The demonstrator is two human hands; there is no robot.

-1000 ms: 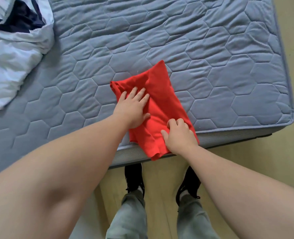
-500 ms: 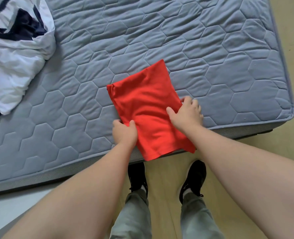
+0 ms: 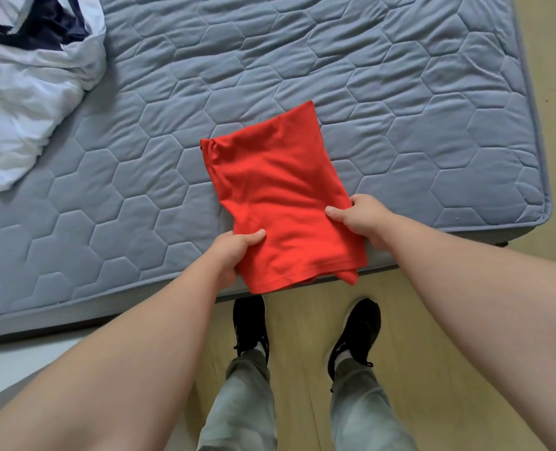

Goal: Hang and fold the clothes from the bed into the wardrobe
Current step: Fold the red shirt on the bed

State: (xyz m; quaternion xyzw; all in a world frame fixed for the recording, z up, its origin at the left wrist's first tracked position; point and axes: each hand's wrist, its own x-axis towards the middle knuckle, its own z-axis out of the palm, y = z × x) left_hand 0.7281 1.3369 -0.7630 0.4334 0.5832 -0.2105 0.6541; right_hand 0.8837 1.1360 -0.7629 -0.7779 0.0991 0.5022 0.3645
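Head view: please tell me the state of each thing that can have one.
Red garment: folded, near end overhanging the mattress edge.
Left hand: closed on the garment's left edge.
Right hand: closed on its right edge.
White and navy clothes: crumpled, unfolded, on the mattress.

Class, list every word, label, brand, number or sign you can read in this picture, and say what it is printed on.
None: no readable text shows on the folded red garment, the white and navy clothes, the grey quilted mattress or the black shoes.
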